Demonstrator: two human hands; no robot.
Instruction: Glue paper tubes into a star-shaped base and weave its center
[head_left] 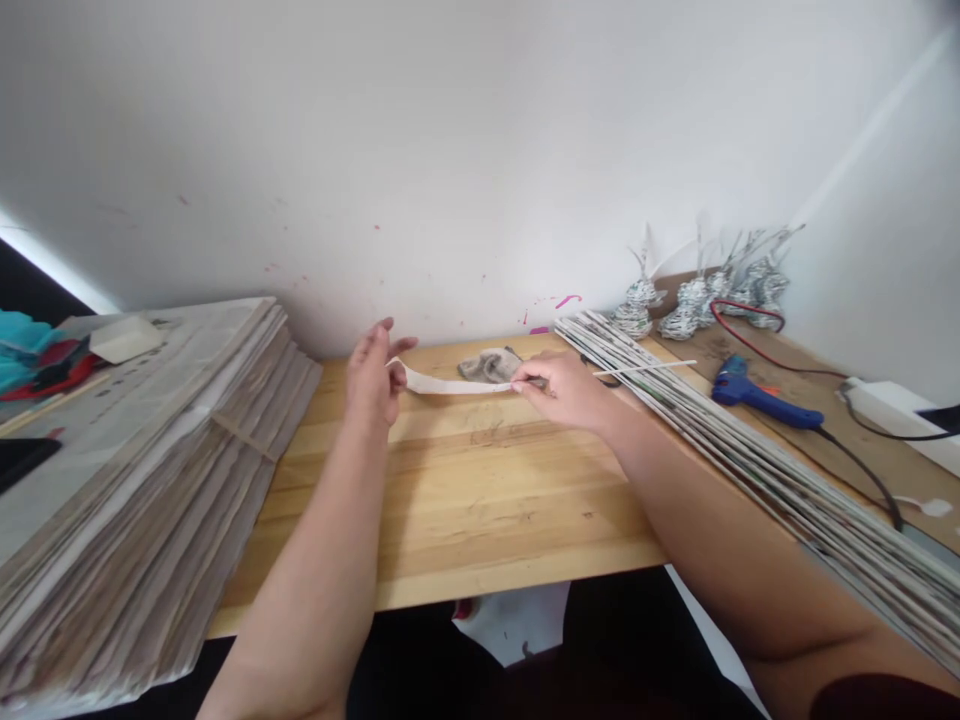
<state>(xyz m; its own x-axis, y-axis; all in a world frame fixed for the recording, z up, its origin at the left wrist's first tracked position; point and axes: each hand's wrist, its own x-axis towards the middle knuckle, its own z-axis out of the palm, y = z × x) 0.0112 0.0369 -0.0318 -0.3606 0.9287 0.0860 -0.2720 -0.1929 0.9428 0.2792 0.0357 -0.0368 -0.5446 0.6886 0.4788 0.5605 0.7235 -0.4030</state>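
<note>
A narrow white paper strip stretches between my two hands above the wooden table. Its left end is pinched by my left hand, whose other fingers are raised and spread. At the right end, my right hand is closed on the strip where it narrows. A thin rolled paper stick sticks out beyond the right hand, apparently running on from the strip, though the fingers hide the join. Behind the strip lies a crumpled grey-brown cloth.
A tall stack of newspaper stands at the left. On the right lies a bundle of rolled paper sticks, with a blue glue gun and its cord beyond. Several woven paper figures stand by the wall. The wooden table ends near my lap.
</note>
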